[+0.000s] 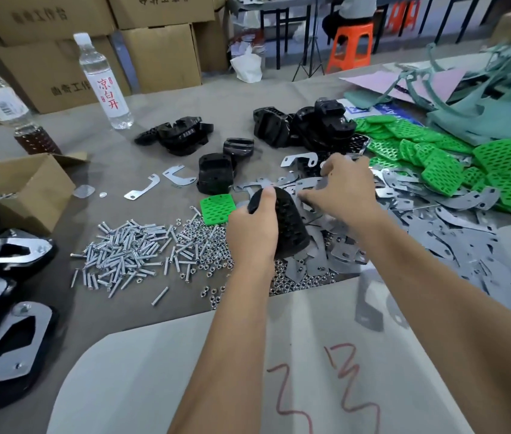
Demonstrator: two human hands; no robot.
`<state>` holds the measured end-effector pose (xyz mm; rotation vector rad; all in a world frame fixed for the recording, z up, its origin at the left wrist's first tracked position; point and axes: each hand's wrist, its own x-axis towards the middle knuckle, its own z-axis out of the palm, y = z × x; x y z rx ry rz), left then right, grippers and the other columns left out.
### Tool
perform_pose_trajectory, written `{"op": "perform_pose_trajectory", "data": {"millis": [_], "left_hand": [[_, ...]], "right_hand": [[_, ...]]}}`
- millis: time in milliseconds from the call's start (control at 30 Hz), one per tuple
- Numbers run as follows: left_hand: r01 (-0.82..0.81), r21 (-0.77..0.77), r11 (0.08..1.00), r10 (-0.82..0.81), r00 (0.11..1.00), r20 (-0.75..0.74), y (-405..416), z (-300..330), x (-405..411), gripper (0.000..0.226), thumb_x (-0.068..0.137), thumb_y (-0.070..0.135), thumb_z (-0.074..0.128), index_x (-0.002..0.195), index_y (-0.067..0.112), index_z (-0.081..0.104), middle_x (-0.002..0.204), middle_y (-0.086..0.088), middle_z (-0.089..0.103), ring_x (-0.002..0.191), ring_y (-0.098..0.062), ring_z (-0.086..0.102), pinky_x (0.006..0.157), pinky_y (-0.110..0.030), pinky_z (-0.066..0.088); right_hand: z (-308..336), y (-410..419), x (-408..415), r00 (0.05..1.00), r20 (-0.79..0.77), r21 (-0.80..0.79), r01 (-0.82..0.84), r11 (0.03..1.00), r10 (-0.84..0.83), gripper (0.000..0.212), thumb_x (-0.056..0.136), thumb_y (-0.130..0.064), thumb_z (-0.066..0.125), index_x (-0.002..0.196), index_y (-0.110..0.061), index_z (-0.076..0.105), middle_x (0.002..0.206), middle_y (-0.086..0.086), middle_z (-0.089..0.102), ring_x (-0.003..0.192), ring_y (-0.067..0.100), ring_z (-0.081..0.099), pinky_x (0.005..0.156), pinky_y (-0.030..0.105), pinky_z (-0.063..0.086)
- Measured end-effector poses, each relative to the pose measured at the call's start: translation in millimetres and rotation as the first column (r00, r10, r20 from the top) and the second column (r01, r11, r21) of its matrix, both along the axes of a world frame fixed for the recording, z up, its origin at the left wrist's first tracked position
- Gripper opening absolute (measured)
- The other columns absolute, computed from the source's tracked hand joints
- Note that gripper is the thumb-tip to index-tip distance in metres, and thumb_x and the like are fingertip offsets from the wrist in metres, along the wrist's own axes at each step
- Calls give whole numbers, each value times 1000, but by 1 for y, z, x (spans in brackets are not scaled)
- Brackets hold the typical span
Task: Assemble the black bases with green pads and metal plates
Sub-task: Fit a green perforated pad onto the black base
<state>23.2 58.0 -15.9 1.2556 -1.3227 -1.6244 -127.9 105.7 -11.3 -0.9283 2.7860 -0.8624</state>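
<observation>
While L hand (252,227) grips it, black base (290,227) stands tilted, narrow end up.

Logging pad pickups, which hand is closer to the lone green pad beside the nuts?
Left. The left hand, gripping a black base, is just right of the green pad; the right hand is farther right over metal plates.

Black base (288,227) tilted, held above metal plates (420,227) heap (flat, grey); green pads (435,158) piled far right.

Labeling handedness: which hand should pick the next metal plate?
Right. The right hand is reaching into the pile of flat grey metal plates; the left hand grips the ribbed black plastic base.
</observation>
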Motion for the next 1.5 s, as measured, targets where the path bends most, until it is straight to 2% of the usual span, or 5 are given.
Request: {"op": "perform_pose_trajectory", "data": {"millis": [200,467,800,1333,1500], "left_hand": [[-118,19,993,119,991,-54,-8,0,3,30,93,42,65,75,18,63,82,-3,68,89,-31,70,90,-54,60],[-371,-78,925,371,929,-14,-16,-4,18,22,92,41,62,83,21,62,91,-2,69,90,-29,66,92,-51,57],[-313,-29,949,311,949,-44,-27,-2,38,29,93,35,65,73,15,58,72,2,60,69,-23,58,80,-45,58],[-557,-166,814,563,826,-11,-48,-5,63,27,96,41,59,75,24,54,82,6,63,74,-14,58,63,-32,41],[-552,-126,824,554,832,-19,-52,-3,58,26,95,41,59,75,23,54,86,1,65,83,-26,63,74,-38,49]], "right_hand": [[3,20,5,986,-92,-237,-155,959,136,52,88,-13,80,134,-19,55,136,7,40,106,18,52,96,31,47],[13,13,62,816,-96,5,-573,820,570,20,92,-7,65,107,-15,75,97,0,74,94,17,66,92,38,53],[-3,8,61,972,-192,129,-115,985,138,58,91,-54,72,130,-15,54,135,17,46,128,35,42,107,43,41],[-15,-64,97,776,-131,256,-575,777,617,51,100,-27,55,150,-36,48,153,1,44,144,27,31,114,56,22],[-8,-68,91,810,-46,100,-579,809,585,35,94,-10,58,113,-32,76,102,-10,67,119,26,50,103,47,31]]}}
